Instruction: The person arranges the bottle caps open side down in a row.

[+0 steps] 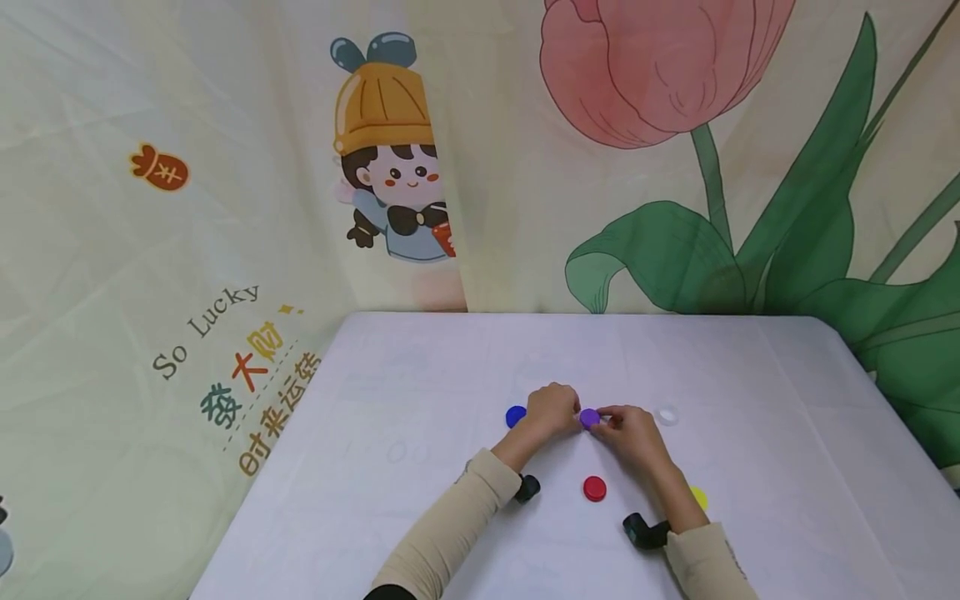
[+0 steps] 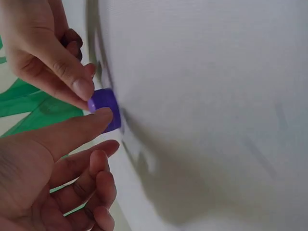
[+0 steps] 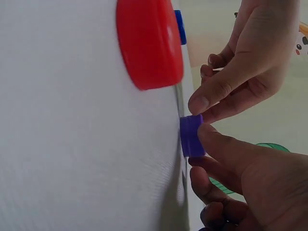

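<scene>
A small round purple cap (image 1: pixel 589 418) is between my two hands, close over the white table. My left hand (image 1: pixel 552 410) grips it from the left, its thumb lapping over the cap in the left wrist view. From the right, my right hand (image 1: pixel 633 433) pinches the same cap with thumb and forefinger; in the right wrist view that thumb lies on the purple cap (image 3: pixel 192 136). Partly covered by the left hand, a blue cap (image 1: pixel 515 416) lies beside it. Nearer to me lies a red cap (image 1: pixel 595 488).
A clear cap (image 1: pixel 667 414) lies right of the right hand. A yellow cap (image 1: pixel 699 498) peeks out beyond the right forearm. Black wrist cameras (image 1: pixel 643 532) hang by both sleeves. Behind the white table (image 1: pixel 420 367) hangs a printed cloth (image 1: pixel 502 167).
</scene>
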`<state>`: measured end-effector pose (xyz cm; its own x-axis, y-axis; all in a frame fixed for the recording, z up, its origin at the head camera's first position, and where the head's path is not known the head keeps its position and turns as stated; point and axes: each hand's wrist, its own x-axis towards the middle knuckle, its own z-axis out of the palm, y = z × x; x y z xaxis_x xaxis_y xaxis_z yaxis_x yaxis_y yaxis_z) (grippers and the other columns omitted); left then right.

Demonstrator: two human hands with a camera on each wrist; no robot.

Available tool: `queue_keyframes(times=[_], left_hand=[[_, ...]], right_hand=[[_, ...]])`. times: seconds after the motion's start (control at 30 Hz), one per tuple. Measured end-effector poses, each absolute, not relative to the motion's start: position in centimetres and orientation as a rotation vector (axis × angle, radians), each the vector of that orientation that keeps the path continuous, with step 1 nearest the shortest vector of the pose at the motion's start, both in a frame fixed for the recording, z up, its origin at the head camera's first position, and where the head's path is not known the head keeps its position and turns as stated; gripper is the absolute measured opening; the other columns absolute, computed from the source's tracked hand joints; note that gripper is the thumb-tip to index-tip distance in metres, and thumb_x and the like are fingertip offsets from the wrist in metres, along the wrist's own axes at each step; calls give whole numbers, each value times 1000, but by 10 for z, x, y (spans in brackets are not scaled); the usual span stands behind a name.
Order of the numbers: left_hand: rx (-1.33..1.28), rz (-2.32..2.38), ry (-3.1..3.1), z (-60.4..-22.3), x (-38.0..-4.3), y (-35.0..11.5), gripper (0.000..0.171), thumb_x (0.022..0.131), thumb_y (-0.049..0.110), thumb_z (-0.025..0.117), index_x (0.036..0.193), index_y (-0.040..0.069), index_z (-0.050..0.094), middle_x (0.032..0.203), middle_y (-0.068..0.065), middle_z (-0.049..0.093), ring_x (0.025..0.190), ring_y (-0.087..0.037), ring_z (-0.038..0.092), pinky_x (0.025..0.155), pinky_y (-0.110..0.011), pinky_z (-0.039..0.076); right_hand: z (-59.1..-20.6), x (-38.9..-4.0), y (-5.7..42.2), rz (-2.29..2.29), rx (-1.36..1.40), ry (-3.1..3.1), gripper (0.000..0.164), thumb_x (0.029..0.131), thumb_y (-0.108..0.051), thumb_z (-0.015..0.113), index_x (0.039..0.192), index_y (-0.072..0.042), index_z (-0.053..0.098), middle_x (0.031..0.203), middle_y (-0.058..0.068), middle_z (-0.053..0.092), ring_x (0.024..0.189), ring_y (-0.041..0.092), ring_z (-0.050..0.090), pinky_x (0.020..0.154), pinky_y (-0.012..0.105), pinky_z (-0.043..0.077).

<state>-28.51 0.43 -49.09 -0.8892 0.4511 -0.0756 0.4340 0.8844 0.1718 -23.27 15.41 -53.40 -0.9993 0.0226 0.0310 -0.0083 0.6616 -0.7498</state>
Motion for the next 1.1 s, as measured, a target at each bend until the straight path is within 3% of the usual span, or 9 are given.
queue_keyframes(times=[0.2, 0.43, 0.57, 0.7, 0.83, 0.93, 1.1], left_hand=[[682, 238, 2961, -478, -286, 5, 33, 72, 35, 78, 100, 19, 72, 95, 1, 67, 84, -19, 62, 62, -29, 47], [853, 571, 2929, -463, -286, 29, 42, 80, 36, 71, 118, 19, 64, 66, 9, 57, 60, -5, 52, 49, -17, 40], [943, 645, 2936, -457, -285, 53, 48, 83, 37, 68, 126, 19, 57, 62, 12, 51, 54, 0, 47, 45, -14, 36], [943, 616, 2961, -456, -284, 76, 44, 83, 37, 68, 123, 21, 59, 63, 13, 52, 54, 1, 46, 45, -14, 36], [915, 505, 2963, -463, -285, 94, 39, 84, 34, 68, 121, 24, 61, 72, 12, 58, 61, 0, 50, 49, -15, 38], [892, 396, 2955, -474, -286, 104, 38, 82, 34, 70, 119, 27, 63, 92, 12, 65, 79, -1, 57, 57, -17, 43], [854, 310, 2918, -492, -284, 112, 37, 78, 37, 73, 113, 30, 67, 112, 13, 62, 99, -6, 57, 68, -22, 47]], right_hand=[[-520, -230, 161, 1234, 31, -2879, 35, 78, -16, 74, 110, -3, 66, 71, 1, 55, 69, 18, 46, 62, 30, 37], [-499, -233, 189, 1200, 4, -2888, 39, 82, -21, 71, 116, -4, 63, 78, 3, 57, 74, 21, 45, 57, 29, 38], [-490, -233, 210, 1172, -52, -2858, 40, 83, -22, 70, 118, -3, 62, 81, 6, 58, 77, 23, 46, 57, 29, 40], [-487, -231, 229, 1124, -62, -2815, 40, 83, -22, 69, 117, -1, 61, 84, 10, 60, 78, 25, 47, 57, 30, 40], [-490, -228, 244, 1133, -136, -2794, 38, 83, -20, 70, 114, -1, 62, 84, 12, 60, 80, 27, 48, 58, 34, 41], [-497, -226, 253, 1173, -234, -2847, 39, 83, -20, 70, 115, -1, 61, 88, 13, 58, 82, 28, 47, 61, 37, 42], [-509, -223, 262, 1251, -300, -2978, 42, 83, -19, 70, 118, 2, 58, 90, 14, 57, 83, 28, 47, 66, 37, 41]])
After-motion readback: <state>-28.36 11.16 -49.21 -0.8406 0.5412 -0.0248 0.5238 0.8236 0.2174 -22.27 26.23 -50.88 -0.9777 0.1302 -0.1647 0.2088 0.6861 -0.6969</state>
